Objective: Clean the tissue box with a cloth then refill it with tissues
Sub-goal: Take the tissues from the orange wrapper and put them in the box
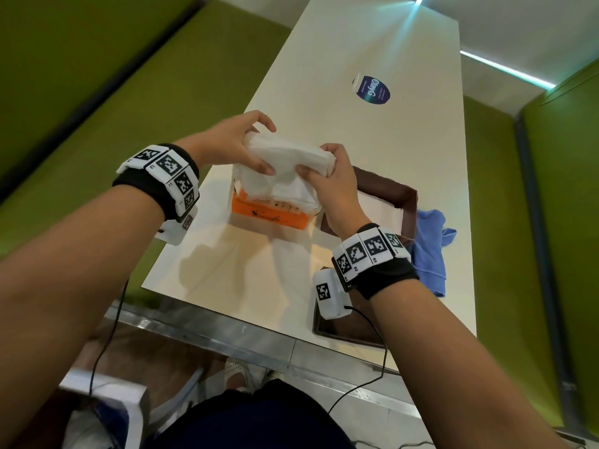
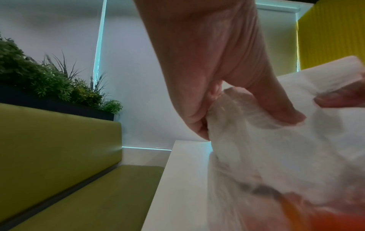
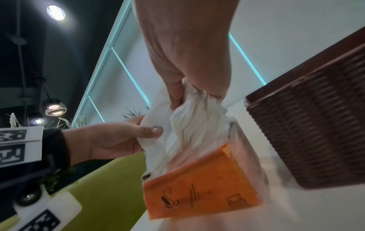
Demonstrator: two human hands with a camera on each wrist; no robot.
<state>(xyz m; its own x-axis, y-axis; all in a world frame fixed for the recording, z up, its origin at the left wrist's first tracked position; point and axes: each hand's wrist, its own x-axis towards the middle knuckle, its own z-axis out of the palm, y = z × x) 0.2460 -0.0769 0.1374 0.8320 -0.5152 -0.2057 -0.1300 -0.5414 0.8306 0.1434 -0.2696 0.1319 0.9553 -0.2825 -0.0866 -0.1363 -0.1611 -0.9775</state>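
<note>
1. Hands: two; left hand [image 1: 238, 142] and right hand [image 1: 334, 181], fingers clamped on one tissue stack [image 1: 285, 153].
2. One orange pack [image 1: 269, 217] under the stack, on the worktop [image 1: 372, 140].
3. One brown tissue box [image 1: 389, 196], one blue cloth [image 1: 429, 251] beside it.

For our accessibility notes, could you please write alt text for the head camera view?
Both hands, left hand and right hand, grip a stack of white tissues, lifting it from an orange pack on a white table. A brown tissue box and blue cloth lie to the right.
</note>
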